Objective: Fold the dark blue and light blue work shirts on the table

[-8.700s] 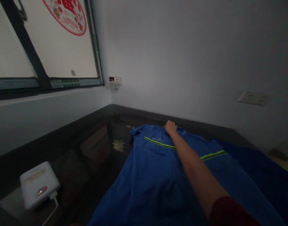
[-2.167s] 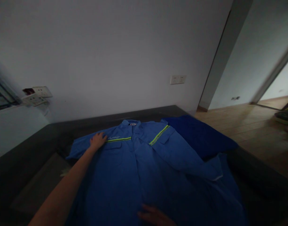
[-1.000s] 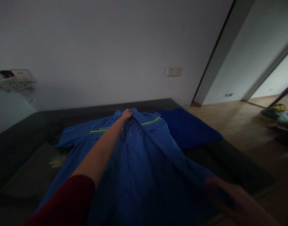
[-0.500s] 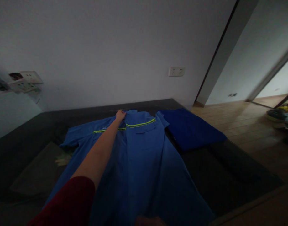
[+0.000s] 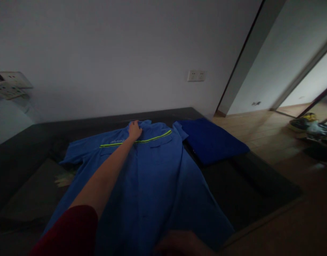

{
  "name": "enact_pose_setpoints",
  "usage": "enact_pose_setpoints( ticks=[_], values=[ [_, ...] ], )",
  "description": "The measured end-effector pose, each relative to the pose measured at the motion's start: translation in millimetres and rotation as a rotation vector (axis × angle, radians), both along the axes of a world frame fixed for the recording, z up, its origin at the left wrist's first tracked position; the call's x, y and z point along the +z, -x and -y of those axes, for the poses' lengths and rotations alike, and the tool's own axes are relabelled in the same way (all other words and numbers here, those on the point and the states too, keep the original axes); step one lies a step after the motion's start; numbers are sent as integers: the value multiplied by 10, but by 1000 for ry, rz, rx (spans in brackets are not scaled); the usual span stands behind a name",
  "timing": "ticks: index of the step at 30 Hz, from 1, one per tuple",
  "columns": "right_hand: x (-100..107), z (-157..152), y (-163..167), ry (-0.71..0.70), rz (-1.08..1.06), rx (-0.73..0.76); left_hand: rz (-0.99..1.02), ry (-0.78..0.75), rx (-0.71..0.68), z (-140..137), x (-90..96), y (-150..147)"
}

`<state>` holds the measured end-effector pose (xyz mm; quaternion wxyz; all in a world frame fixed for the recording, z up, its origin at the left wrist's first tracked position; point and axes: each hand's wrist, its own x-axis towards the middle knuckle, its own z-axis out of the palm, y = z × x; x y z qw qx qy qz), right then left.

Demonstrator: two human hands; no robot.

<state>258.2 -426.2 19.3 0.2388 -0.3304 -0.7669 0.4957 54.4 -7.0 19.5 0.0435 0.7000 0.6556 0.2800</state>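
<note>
A blue short-sleeved shirt with yellow-green stripes across the chest lies front up, its collar toward the wall. My left hand, at the end of a red sleeve, reaches over it and has its fingers bent on the collar, closed on the cloth. At the bottom edge my right hand is dark and smeared, low over the front of the shirt; its fingers cannot be made out. To the right, a folded dark blue cloth touches or lies just beside the shirt's sleeve.
The shirt and cloth rest on a dark flat surface against a pale wall with sockets. A greyish flat item lies left of the shirt. Wooden floor and a pile of things are on the right.
The shirt's front edge, pulled up at the collar before, now lies flatter and the chest stripe runs nearly unbroken. My left hand has shifted on the collar. More of my right hand shows.
</note>
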Motion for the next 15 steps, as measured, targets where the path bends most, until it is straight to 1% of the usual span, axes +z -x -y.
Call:
enact_pose_setpoints(
  ticks=[2,4,5,7,8,10,13,15],
  values=[
    [140,75,-300,-75,40,-219,-75,-75,-84,201,-1,-92],
    [238,163,-658,-114,92,-504,-168,-139,-230,397,-22,-213],
    [270,213,-839,-131,121,-619,-202,-155,-296,478,-35,-285],
    [303,318,-1150,-129,199,-747,-225,-151,-370,581,-54,-459],
    [310,369,-1265,-127,236,-770,-224,-141,-386,602,-58,-561],
    [311,451,-1393,-119,306,-753,-219,-110,-416,590,-57,-787],
    [281,483,-1378,-107,362,-677,-212,-29,-430,510,-75,-1130],
    [224,437,-1312,-98,357,-684,-205,48,-396,462,-132,-1305]
  ],
)
